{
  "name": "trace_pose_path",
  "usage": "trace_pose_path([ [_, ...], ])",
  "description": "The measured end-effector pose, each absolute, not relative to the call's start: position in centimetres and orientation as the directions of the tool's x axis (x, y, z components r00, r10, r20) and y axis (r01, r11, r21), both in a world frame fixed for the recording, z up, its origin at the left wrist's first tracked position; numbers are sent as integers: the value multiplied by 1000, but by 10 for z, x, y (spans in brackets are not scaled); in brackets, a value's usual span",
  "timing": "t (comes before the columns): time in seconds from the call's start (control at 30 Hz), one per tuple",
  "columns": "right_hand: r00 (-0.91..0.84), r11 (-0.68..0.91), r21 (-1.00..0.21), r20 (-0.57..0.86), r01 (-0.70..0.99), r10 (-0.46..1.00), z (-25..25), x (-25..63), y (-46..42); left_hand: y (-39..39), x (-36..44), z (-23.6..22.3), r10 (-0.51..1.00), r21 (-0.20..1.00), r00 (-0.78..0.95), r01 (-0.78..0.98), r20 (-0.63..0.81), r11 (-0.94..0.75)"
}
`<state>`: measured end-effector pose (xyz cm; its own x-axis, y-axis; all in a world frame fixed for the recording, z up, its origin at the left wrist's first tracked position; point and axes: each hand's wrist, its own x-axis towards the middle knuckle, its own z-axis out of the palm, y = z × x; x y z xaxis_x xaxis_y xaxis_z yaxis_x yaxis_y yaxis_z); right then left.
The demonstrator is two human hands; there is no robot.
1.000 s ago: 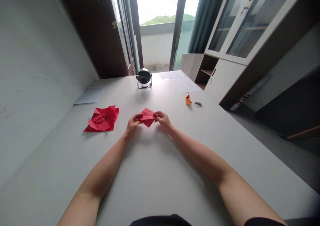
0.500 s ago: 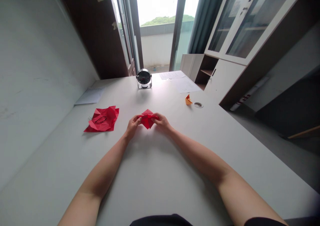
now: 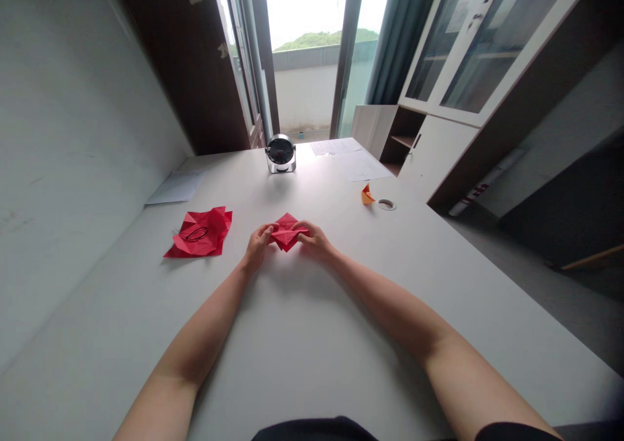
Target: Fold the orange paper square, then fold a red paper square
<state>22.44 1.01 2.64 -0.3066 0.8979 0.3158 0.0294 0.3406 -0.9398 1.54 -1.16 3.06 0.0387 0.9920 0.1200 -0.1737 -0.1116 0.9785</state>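
A small piece of folded red paper (image 3: 287, 234), diamond-shaped with layered flaps, is held between my two hands just over the middle of the white table (image 3: 312, 337). My left hand (image 3: 260, 241) pinches its left corner, thumb along the near side. At the right corner, my right hand (image 3: 313, 238) grips the paper with forefinger over the top and thumb at the near edge. The paper's underside and some fingertips are hidden.
Creased red paper (image 3: 205, 232) with a thin dark loop (image 3: 197, 234) on it lies left. Farther back stand a round silver-framed device (image 3: 281, 152) and white sheets (image 3: 358, 162). An orange folded paper piece (image 3: 367, 195) and a white tape roll (image 3: 387, 204) sit right.
A flap on the folded red paper's near side now lies flatter and wider across the middle. My right fingers have shifted slightly at its right corner; the arms stay put.
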Motion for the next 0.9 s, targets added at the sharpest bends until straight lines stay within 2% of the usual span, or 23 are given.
trace_pose_path([
  [0.1,-267,323,-944,295,67,917,23,224,11,-15,17,32,987,985,94,-128,130,-117],
  [0.27,-214,240,-971,238,-15,947,17,222,13,-16,18,32,981,990,136,-35,141,-138],
  [0.4,-165,243,-965,256,-93,953,19,222,13,-14,18,29,976,990,167,4,137,-139],
  [0.63,-204,203,-970,227,-131,952,26,223,10,-13,21,23,978,986,132,-45,162,-158],
  [0.9,-192,222,-970,239,-103,952,23,219,11,-13,22,15,963,981,210,54,171,-186],
])
